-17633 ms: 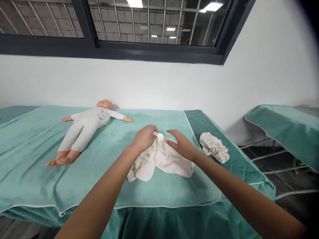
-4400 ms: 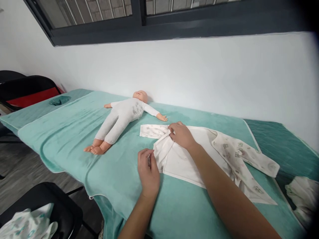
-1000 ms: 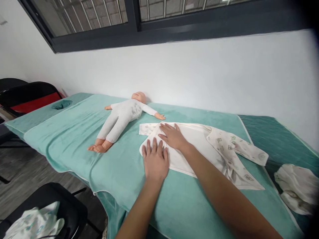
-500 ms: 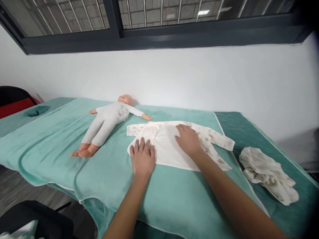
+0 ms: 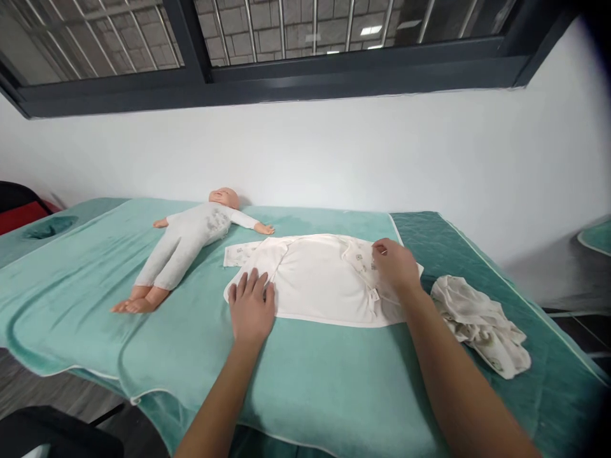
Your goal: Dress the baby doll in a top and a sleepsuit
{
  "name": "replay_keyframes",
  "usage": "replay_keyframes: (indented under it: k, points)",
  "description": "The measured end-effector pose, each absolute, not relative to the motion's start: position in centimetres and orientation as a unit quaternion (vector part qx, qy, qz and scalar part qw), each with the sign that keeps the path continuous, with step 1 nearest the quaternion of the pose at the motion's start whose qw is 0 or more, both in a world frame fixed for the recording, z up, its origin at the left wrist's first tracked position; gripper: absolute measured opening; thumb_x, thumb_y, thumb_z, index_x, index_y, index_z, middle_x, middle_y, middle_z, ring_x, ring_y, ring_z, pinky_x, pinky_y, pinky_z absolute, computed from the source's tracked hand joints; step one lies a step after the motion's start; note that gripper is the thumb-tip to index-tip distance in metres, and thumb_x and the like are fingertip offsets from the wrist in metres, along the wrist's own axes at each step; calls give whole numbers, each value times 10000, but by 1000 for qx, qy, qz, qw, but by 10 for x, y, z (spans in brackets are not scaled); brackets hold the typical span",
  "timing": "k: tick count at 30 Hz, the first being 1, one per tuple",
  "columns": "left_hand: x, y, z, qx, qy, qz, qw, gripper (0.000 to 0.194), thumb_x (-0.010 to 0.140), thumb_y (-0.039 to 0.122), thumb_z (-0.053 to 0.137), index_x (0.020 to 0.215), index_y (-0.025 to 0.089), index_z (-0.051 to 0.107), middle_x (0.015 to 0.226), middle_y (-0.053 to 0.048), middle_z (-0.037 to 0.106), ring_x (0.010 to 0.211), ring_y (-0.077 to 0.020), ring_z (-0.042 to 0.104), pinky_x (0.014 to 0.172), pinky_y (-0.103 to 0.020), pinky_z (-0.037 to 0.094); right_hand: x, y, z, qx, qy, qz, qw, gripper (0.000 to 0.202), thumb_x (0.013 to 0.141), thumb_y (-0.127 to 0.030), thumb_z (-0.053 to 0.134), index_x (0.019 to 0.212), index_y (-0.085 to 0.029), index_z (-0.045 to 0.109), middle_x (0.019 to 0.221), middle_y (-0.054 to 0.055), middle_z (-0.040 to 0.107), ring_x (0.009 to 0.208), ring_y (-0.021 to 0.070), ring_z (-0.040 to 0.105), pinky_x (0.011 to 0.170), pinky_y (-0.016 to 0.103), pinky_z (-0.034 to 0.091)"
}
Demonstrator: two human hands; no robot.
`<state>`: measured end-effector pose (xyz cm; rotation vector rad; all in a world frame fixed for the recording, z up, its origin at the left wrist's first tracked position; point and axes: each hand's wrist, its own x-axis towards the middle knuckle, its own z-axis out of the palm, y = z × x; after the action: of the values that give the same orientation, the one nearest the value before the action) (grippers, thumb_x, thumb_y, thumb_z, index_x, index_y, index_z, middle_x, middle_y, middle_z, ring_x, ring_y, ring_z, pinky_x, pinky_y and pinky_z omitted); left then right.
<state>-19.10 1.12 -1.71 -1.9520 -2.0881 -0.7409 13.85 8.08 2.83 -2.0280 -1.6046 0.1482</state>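
White paint is coating the wall point(image 5: 305, 152) beyond the left hand point(image 5: 251, 310) and the right hand point(image 5: 395, 264). Beneath both hands a pale green cloth point(image 5: 334, 375) is spreading, and a darker green cover point(image 5: 477, 267) is showing past its edge, to the right of the right hand. High ahead of the hands, a dark-framed window point(image 5: 363, 79) is spanning the wall, metal bars point(image 5: 281, 32) standing behind its glass. Well to the left of the left hand and nearer the wearer, a black seat point(image 5: 52, 439) is poking into view. Forward and left of the left hand, a doll point(image 5: 186, 235) in a pale bodysuit is lying on its back. A white shirt point(image 5: 315, 280) is lying opened out between the hands, one sleeve point(image 5: 241, 254) stretching just ahead of the left hand. Right of the right hand, a crumpled white cloth point(image 5: 482, 324) is sitting on the darker cover. The left hand is resting with fingers spread on the shirt's near left corner. The right hand is curling at the shirt's printed part; whether it is pinching fabric, I cannot tell. A small label point(image 5: 375, 294) is showing just left of the right wrist.
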Motion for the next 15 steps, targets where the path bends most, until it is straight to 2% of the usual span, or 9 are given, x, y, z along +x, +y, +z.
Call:
replay_keyframes:
  k: [3, 5, 7, 9, 12, 15]
  points:
    - [-190, 12, -16, -654, -710, -246, 89, 430, 985, 390, 362, 1283, 241, 633, 1474, -50, 516, 1417, -277, 389, 1185, -509, 228, 178, 79, 31, -810, -550, 14, 203, 391, 906, -441, 423, 1152, -216, 628, 1188, 147, 649, 1078, 336, 605, 793, 418, 479]
    - [-190, 12, -16, -653, -710, -247, 91, 424, 983, 387, 367, 1273, 240, 639, 1471, -46, 520, 1415, -272, 392, 1187, -499, 223, 199, 76, 29, -834, -530, 33, 153, 519, 880, -567, 437, 1154, -168, 623, 1210, 212, 623, 1108, 406, 586, 794, 493, 485]
    - [-191, 12, -16, -653, -711, -246, 92, 416, 982, 383, 373, 1265, 239, 642, 1466, -44, 526, 1412, -268, 398, 1186, -493, 223, 212, 74, 23, -846, -514, 85, 112, 611, 843, -669, 438, 1103, -152, 636, 1150, 236, 645, 1044, 423, 616, 774, 522, 486]
    - [-191, 12, -16, -654, -711, -244, 91, 408, 981, 377, 378, 1259, 238, 642, 1459, -41, 533, 1408, -261, 404, 1186, -486, 225, 218, 74, 16, -838, -522, 130, 90, 620, 811, -717, 453, 1054, -179, 643, 1087, 210, 676, 982, 400, 647, 758, 500, 490]
    - [-191, 12, -15, -656, -710, -240, 88, 399, 978, 371, 387, 1254, 238, 643, 1454, -35, 539, 1403, -251, 411, 1187, -477, 225, 224, 79, 9, -810, -557, 146, 113, 501, 784, -650, 538, 1016, -217, 637, 1056, 158, 695, 959, 366, 660, 737, 443, 489]
    - [-191, 13, -15, -656, -710, -240, 85, 391, 976, 368, 393, 1246, 240, 646, 1453, -31, 541, 1404, -249, 410, 1187, -477, 223, 228, 89, 5, -812, -537, 112, 200, 408, 780, -509, 586, 1061, -216, 620, 1051, 142, 693, 954, 338, 654, 745, 410, 482]
